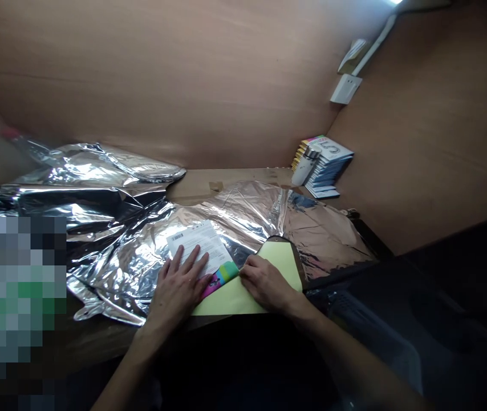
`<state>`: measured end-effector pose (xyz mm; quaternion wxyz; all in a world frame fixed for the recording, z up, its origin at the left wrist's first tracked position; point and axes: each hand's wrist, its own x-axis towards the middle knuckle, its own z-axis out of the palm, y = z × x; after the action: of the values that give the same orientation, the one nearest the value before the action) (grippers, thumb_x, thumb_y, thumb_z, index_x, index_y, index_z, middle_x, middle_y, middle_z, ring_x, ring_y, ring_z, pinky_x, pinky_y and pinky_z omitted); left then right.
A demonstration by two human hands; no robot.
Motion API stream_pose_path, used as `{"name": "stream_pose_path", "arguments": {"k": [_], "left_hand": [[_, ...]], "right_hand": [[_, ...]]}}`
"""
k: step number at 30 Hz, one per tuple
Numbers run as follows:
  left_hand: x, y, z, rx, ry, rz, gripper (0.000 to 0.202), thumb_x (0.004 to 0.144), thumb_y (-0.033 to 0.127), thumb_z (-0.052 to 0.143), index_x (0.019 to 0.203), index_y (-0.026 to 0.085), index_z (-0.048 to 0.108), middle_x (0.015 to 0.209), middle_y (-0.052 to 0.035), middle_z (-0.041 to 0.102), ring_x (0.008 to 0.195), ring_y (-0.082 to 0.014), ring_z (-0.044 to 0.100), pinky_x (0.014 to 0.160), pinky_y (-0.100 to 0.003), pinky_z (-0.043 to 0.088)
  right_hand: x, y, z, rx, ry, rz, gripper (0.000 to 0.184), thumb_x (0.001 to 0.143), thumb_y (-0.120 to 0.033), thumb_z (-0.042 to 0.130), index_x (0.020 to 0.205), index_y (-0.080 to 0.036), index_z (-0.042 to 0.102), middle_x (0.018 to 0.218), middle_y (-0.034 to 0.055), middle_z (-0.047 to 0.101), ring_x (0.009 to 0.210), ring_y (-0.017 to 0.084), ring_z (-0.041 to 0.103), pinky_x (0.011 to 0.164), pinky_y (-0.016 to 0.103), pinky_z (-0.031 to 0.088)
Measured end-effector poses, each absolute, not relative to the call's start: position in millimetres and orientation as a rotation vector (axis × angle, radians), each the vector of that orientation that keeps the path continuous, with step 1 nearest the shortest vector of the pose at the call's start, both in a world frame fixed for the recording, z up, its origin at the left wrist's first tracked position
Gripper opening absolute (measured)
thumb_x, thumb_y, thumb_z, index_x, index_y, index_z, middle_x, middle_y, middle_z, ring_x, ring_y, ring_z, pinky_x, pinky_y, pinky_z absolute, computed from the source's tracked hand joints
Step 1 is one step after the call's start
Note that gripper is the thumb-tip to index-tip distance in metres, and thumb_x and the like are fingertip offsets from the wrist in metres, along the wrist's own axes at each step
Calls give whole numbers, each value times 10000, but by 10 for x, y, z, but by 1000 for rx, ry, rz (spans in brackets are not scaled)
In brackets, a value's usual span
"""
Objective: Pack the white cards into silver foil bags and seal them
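My left hand (181, 285) lies with spread fingers on a white printed card or booklet (203, 242) that bears a barcode. Along the near edge of that white piece runs a pink, blue and green strip (222, 277). My right hand (264, 282) is closed, its fingertips pressed together at the strip's right end; what they pinch is hidden. Beneath both pieces and the right hand is a pale yellow sheet (284, 262) with a dark brown border at its far right.
Crinkled silver foil (141, 245) spreads over the table. In the back corner stand a stack of booklets (331, 162) and a white flask (305, 165). A clear bottle (33, 149) lies at the far left. A wall socket (346, 89) is at upper right.
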<state>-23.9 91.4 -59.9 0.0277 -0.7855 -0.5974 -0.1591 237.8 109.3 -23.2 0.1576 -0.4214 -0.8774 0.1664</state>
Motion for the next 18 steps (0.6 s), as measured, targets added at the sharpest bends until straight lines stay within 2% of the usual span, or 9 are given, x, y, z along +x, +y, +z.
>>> {"name": "stream_pose_path", "arguments": {"k": [5, 8, 12, 18], "left_hand": [[-246, 915, -631, -2431, -1880, -527, 495, 1027, 500, 496, 1486, 328, 565, 1617, -13, 481, 1549, -401, 311, 1152, -643, 387], [-246, 907, -620, -2444, -1909, -529, 488, 1029, 473, 481, 1486, 325, 569, 1618, -9, 478, 1554, -406, 298, 1164, -649, 366], [-265, 895, -592, -2507, -1902, -530, 520, 1008, 366, 464, 1521, 309, 531, 1649, -4, 430, 1565, -398, 275, 1194, -646, 322], [-314, 880, -608, -2552, -1882, -611, 608, 924, 263, 514, 1532, 286, 512, 1658, -18, 423, 1570, -372, 273, 1214, -607, 307]], "right_hand": [[2362, 1138, -241, -1189, -2652, 376, 129, 1027, -184, 499, 939, -186, 594, 981, 70, 588, 889, 213, 539, 838, 362, 460], [2452, 1128, -115, -1154, -2477, 683, 101, 1037, -200, 466, 968, -208, 539, 978, 46, 581, 864, 190, 537, 808, 324, 461], [2383, 1180, 168, -1138, -2244, 1020, 111, 1047, -246, 462, 957, -217, 519, 852, -9, 538, 779, 158, 500, 716, 274, 435], [1840, 1371, 219, -1036, -2493, 1038, 110, 990, -209, 523, 880, -210, 509, 857, -12, 534, 769, 147, 487, 706, 265, 399]]}}
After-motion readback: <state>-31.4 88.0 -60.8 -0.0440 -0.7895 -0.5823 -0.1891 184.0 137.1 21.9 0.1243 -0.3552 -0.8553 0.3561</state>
